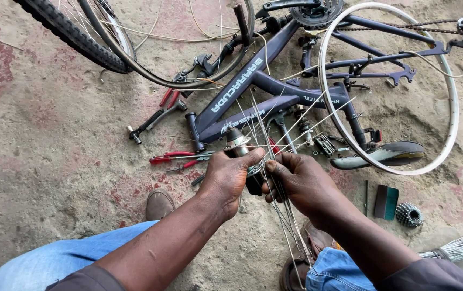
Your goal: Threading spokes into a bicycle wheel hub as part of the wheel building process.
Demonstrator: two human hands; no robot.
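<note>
— How many hands are at work, and on what?

— Two. The left hand (230,175) and the right hand (295,180) meet at centre frame around one wheel hub (238,141). The left hand is wrapped tight around the hub body, thumb over the top; the right hand pinches a thin spoke (282,213) close beside it, fingers narrow.

— How many spokes sit in the hub?

— A fan of them runs up and right, and several hang down between the knees; too fine and crossed to count exactly.

— Any spare ones?

— One bundle of spokes (458,249) lies at the lower right edge.

— And the rims?

— Two bare ones: a silver rim (454,116) at upper right and a dark rim (150,75) at the top, left of centre. One tyred wheel (72,35) sits in the upper left.

— The bike itself?

— One dark blue frame (253,81), lying across the top centre, its saddle (388,153) to the right.

— Tools?

— One red-handled pliers (175,158) left of the hands, and another red-handled tool (158,113) above it.

— Small parts?

— One cog cassette (408,214) at lower right, a green block (386,202) just beside it.

— Feet?

— Two brown shoes: one (159,203) under the left forearm, one (301,264) at the bottom, all on the sandy floor (53,134).
</note>
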